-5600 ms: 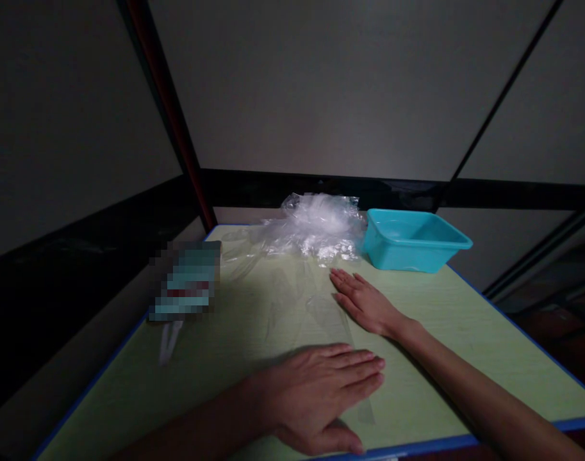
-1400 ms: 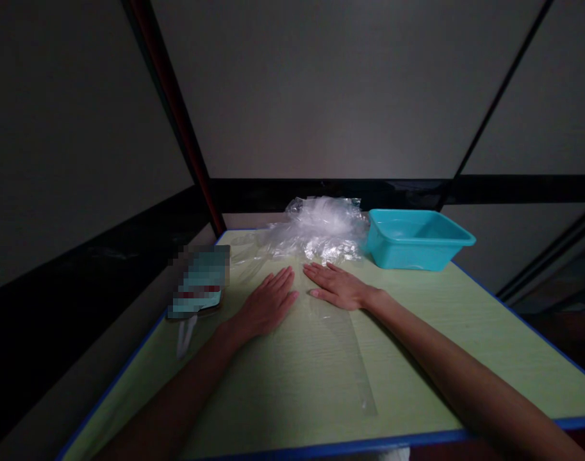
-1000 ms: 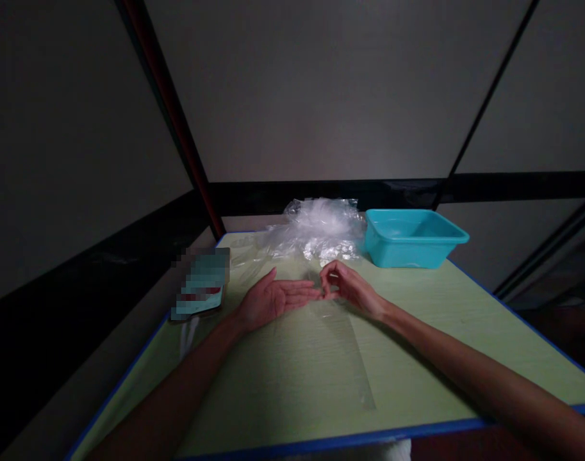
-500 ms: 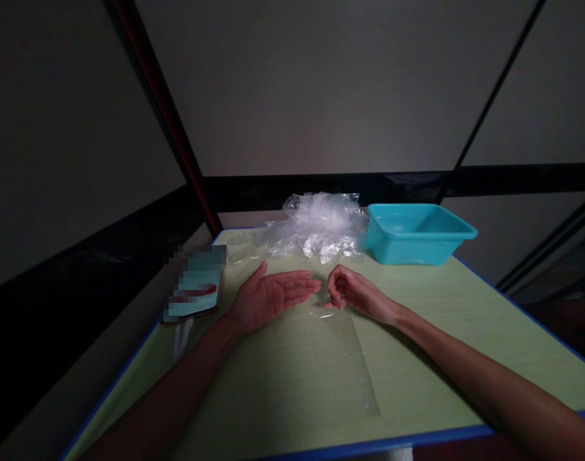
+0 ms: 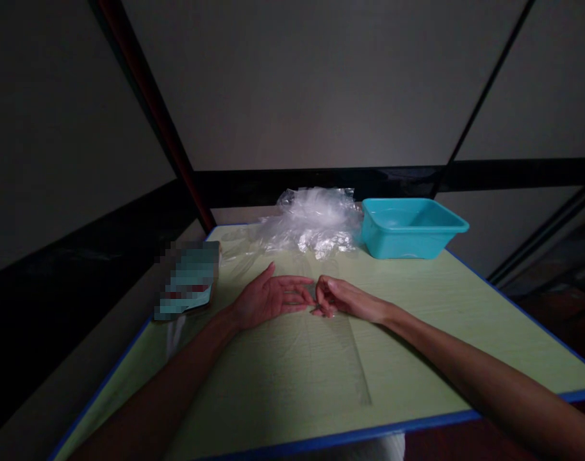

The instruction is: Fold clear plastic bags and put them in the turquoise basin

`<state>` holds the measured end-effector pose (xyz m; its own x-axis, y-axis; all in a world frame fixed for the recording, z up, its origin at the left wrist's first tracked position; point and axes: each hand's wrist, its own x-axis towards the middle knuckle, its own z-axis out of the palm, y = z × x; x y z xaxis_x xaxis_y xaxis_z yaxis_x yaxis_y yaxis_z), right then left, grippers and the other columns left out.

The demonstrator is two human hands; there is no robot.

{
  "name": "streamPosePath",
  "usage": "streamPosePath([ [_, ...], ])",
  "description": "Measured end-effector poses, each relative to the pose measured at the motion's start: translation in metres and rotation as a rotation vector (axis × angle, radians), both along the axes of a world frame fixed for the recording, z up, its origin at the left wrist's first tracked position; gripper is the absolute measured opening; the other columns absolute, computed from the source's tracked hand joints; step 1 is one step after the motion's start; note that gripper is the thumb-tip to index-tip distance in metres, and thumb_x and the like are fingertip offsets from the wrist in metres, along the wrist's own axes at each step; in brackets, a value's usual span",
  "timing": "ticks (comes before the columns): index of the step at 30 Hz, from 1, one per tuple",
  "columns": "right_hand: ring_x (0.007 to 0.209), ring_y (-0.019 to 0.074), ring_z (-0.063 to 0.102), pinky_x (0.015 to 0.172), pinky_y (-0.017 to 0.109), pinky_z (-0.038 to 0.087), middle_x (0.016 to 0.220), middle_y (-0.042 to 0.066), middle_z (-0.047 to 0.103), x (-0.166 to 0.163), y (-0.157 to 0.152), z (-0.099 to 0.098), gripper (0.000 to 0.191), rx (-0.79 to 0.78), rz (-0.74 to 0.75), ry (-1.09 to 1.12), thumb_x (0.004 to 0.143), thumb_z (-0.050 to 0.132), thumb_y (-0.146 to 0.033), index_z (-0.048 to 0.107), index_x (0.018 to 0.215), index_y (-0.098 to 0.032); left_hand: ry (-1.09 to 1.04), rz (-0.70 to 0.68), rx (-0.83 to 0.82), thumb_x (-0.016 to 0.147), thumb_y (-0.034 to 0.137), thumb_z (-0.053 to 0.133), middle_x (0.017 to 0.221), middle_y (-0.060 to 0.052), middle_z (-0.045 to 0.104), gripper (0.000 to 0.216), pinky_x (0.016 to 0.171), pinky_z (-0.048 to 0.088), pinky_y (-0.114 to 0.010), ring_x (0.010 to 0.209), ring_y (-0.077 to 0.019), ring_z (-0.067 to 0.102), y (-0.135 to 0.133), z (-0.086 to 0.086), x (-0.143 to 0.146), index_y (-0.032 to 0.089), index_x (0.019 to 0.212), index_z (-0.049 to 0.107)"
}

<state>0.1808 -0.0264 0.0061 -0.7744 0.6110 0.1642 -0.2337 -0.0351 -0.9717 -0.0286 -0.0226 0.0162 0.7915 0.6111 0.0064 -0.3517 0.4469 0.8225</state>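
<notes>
The flat, clear plastic sheet [image 5: 328,355] runs front to back beneath the loosely spread left hand [image 5: 268,299] and curled right hand [image 5: 344,299], whose grip I cannot tell.

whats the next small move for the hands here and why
Probably pinch the clear plastic sheet between the right hand's thumb and fingers: they are curled over its far part, while the left hand lies open, palm showing, with its fingertips close by. Whether the right fingers already grip any film, I can't tell.
</notes>
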Motion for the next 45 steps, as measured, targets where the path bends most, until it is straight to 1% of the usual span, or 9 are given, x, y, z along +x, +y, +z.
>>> streamPosePath([
  [3, 0.051, 0.0078, 0.045, 0.078, 0.039, 0.043, 0.060, -0.005, 0.047, 0.001, 0.000, 0.002, 0.043, -0.051, -0.009, 0.074, 0.078, 0.043, -0.059, 0.046, 0.074, -0.016, -0.009, 0.050, 0.005, 0.085, 0.054, 0.025, 0.094, -0.016, 0.062, 0.062, 0.092, 0.023, -0.045, 0.095, -0.0282, 0.054, -0.002, 0.006, -0.001, 0.004, 0.109, 0.054],
  [7, 0.049, 0.0076, 0.045, 0.072, 0.035, 0.043, 0.060, -0.005, 0.047, 0.000, -0.001, 0.007, 0.040, -0.012, -0.082, 0.149, 0.078, 0.044, -0.057, 0.045, 0.075, -0.017, -0.074, 0.143, 0.010, 0.084, 0.054, 0.024, 0.089, -0.014, 0.061, 0.062, 0.091, 0.024, -0.045, 0.093, -0.0289, 0.054, -0.005, 0.013, -0.001, 0.005, 0.107, 0.055],
  [12, 0.054, 0.0088, 0.045, 0.060, 0.027, 0.039, 0.061, -0.005, 0.044, -0.006, -0.002, 0.005, 0.040, 0.083, -0.056, 0.063, 0.081, 0.040, -0.057, 0.043, 0.075, -0.017, -0.045, 0.093, 0.024, 0.082, 0.058, 0.027, 0.078, -0.010, 0.059, 0.062, 0.087, 0.027, -0.048, 0.080, -0.0259, 0.054, -0.005, 0.008, 0.009, 0.007, 0.106, 0.054],
  [16, 0.058, 0.0097, 0.045, 0.058, 0.025, 0.037, 0.063, -0.004, 0.041, -0.008, -0.002, 0.002, 0.038, 0.132, -0.065, -0.030, 0.082, 0.039, -0.055, 0.043, 0.076, -0.017, 0.033, 0.094, 0.041, 0.082, 0.059, 0.028, 0.072, -0.006, 0.056, 0.061, 0.084, 0.029, -0.045, 0.076, -0.0227, 0.053, -0.003, 0.000, 0.013, 0.010, 0.105, 0.054],
  [23, 0.048, 0.0088, 0.041, 0.052, 0.024, 0.037, 0.054, -0.006, 0.039, -0.007, 0.000, 0.000, 0.040, 0.084, -0.146, 0.080, 0.082, 0.039, -0.056, 0.044, 0.072, -0.018, 0.000, 0.115, 0.025, 0.081, 0.059, 0.031, 0.071, -0.005, 0.054, 0.061, 0.087, 0.028, -0.047, 0.072, -0.0199, 0.051, -0.005, 0.003, 0.012, 0.009, 0.105, 0.055],
  [27, 0.046, 0.0079, 0.040, 0.058, 0.027, 0.041, 0.054, -0.007, 0.038, -0.005, 0.002, -0.001, 0.038, 0.066, -0.194, 0.087, 0.082, 0.040, -0.055, 0.043, 0.073, -0.018, -0.024, 0.171, 0.019, 0.081, 0.059, 0.033, 0.074, -0.006, 0.054, 0.060, 0.087, 0.029, -0.045, 0.071, -0.0189, 0.049, -0.004, 0.002, 0.010, 0.009, 0.105, 0.056],
  [31, 0.048, 0.0086, 0.041, 0.065, 0.032, 0.043, 0.054, -0.007, 0.038, -0.005, 0.003, -0.003, 0.042, 0.063, -0.180, -0.040, 0.081, 0.037, -0.059, 0.045, 0.075, -0.018, 0.047, 0.170, -0.010, 0.081, 0.060, 0.031, 0.070, -0.004, 0.052, 0.061, 0.084, 0.031, -0.043, 0.069, -0.0181, 0.049, -0.004, 0.000, 0.010, 0.010, 0.102, 0.058],
  [38, 0.050, 0.0087, 0.040, 0.059, 0.027, 0.039, 0.055, -0.006, 0.038, -0.005, 0.003, 0.000, 0.043, 0.139, -0.187, -0.119, 0.083, 0.034, -0.058, 0.044, 0.072, -0.018, 0.084, 0.177, -0.008, 0.083, 0.058, 0.029, 0.069, -0.003, 0.050, 0.057, 0.082, 0.031, -0.038, 0.067, -0.0157, 0.046, -0.005, 0.000, 0.011, 0.012, 0.099, 0.059],
  [45, 0.048, 0.0083, 0.041, 0.062, 0.030, 0.042, 0.054, -0.007, 0.038, -0.005, 0.001, 0.001, 0.041, 0.099, -0.177, -0.063, 0.082, 0.038, -0.056, 0.045, 0.072, -0.017, 0.072, 0.175, -0.012, 0.082, 0.059, 0.030, 0.069, -0.003, 0.050, 0.059, 0.083, 0.032, -0.041, 0.067, -0.0159, 0.046, -0.004, 0.000, 0.010, 0.011, 0.101, 0.059],
])
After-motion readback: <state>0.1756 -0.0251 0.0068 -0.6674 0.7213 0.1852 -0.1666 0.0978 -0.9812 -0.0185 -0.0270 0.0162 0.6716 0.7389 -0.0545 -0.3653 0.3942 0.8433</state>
